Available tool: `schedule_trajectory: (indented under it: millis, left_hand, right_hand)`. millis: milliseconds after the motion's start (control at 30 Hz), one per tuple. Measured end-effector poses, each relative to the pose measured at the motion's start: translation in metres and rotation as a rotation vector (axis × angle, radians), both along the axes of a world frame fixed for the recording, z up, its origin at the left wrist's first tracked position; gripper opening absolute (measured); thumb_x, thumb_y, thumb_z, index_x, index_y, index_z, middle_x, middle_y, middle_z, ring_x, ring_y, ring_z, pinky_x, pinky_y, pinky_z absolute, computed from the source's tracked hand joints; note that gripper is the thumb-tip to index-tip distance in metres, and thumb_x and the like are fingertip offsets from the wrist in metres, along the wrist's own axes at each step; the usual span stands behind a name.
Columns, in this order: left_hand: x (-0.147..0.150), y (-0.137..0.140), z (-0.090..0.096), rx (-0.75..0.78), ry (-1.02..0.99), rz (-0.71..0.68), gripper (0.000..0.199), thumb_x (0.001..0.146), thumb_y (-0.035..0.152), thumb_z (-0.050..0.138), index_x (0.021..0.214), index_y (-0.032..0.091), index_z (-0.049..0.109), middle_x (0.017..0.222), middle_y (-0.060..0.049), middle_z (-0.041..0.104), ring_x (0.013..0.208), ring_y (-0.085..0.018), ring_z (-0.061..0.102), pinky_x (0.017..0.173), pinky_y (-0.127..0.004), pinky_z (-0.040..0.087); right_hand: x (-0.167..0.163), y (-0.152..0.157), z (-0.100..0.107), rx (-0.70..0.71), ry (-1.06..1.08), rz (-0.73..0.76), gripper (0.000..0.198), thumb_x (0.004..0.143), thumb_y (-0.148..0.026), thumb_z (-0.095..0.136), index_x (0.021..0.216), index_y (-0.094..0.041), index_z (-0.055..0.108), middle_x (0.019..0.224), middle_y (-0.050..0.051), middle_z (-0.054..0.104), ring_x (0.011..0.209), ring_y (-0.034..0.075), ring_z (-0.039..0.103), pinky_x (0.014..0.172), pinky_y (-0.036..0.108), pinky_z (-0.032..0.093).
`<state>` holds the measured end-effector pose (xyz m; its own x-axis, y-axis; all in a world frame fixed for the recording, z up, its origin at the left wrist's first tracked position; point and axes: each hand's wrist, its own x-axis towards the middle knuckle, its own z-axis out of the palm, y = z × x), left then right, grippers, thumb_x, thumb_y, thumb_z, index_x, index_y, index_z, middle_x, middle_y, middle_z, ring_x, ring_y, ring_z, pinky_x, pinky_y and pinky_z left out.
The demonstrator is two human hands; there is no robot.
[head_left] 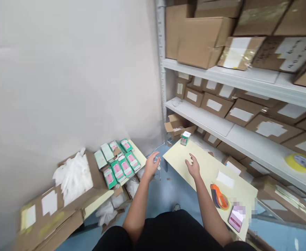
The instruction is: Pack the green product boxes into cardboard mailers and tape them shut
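Observation:
My left hand [152,164] hangs in the air with its fingers apart and nothing in it, just right of the left table. Several small green and pink boxes [118,170] lie in rows on that table, some showing pale sides. Over the right table [176,157], my right hand [193,166] is held out, fingers parted and bare. A single green and white box [185,138] stands upright near that table's far corner. Closer to me lie an orange tape dispenser [220,197], a white paper slip [225,179] and a phone [236,218].
An open carton [96,167] of white wrapped items stands at the left. Grey metal shelves [207,122] packed with labelled cardboard boxes line the right, with a yellow tape roll [300,162] on one. Another open carton [179,132] sits behind the right table. Blue floor [168,195] shows between the tables.

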<state>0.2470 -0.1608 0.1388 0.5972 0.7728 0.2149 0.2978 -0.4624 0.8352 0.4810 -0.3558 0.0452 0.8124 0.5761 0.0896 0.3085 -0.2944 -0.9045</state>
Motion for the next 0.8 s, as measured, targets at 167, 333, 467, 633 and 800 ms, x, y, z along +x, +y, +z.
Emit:
schedule_trajectory:
  millis: [167, 333, 467, 633, 800]
  left_hand:
    - [-0.093, 0.029, -0.002, -0.036, -0.045, 0.183, 0.039, 0.095, 0.027, 0.059, 0.131, 0.022, 0.07, 0.139, -0.011, 0.069, 0.128, -0.025, 0.064, 0.105, -0.042, 0.055]
    - [-0.199, 0.059, -0.01, -0.063, -0.081, 0.306, 0.039, 0.094, 0.028, 0.06, 0.131, 0.023, 0.071, 0.14, -0.011, 0.069, 0.13, -0.026, 0.063, 0.106, -0.043, 0.054]
    - [-0.286, 0.079, -0.013, -0.07, -0.106, 0.415, 0.041, 0.094, 0.027, 0.061, 0.133, 0.024, 0.07, 0.14, -0.01, 0.068, 0.132, -0.026, 0.062, 0.11, -0.044, 0.052]
    - [-0.405, 0.088, -0.022, -0.151, -0.12, 0.547, 0.047, 0.095, 0.03, 0.061, 0.141, 0.023, 0.065, 0.146, -0.011, 0.063, 0.133, -0.025, 0.061, 0.111, -0.042, 0.051]
    - [-0.526, 0.081, -0.032, -0.235, -0.136, 0.757, 0.05, 0.095, 0.036, 0.062, 0.144, 0.024, 0.063, 0.147, -0.013, 0.063, 0.134, -0.028, 0.06, 0.108, -0.04, 0.052]
  right_hand:
    - [-0.062, 0.073, 0.028, 0.044, 0.009, 0.152, 0.068, 0.088, -0.057, 0.061, 0.147, -0.022, 0.058, 0.152, 0.017, 0.057, 0.134, 0.034, 0.059, 0.107, 0.052, 0.051]
    - [-0.152, 0.142, 0.043, 0.072, -0.012, 0.287, 0.065, 0.089, -0.057, 0.061, 0.144, -0.022, 0.06, 0.149, 0.017, 0.06, 0.134, 0.034, 0.059, 0.105, 0.052, 0.053]
    - [-0.236, 0.193, 0.049, 0.075, -0.071, 0.448, 0.063, 0.09, -0.056, 0.061, 0.144, -0.023, 0.061, 0.15, 0.016, 0.06, 0.135, 0.033, 0.058, 0.107, 0.053, 0.052]
    - [-0.351, 0.248, 0.048, 0.088, -0.113, 0.638, 0.061, 0.092, -0.053, 0.06, 0.145, -0.023, 0.06, 0.15, 0.015, 0.06, 0.137, 0.032, 0.057, 0.111, 0.053, 0.049]
    - [-0.462, 0.291, 0.044, 0.097, -0.133, 0.839, 0.06, 0.094, -0.05, 0.059, 0.147, -0.022, 0.058, 0.152, 0.014, 0.059, 0.142, 0.032, 0.052, 0.118, 0.055, 0.044]
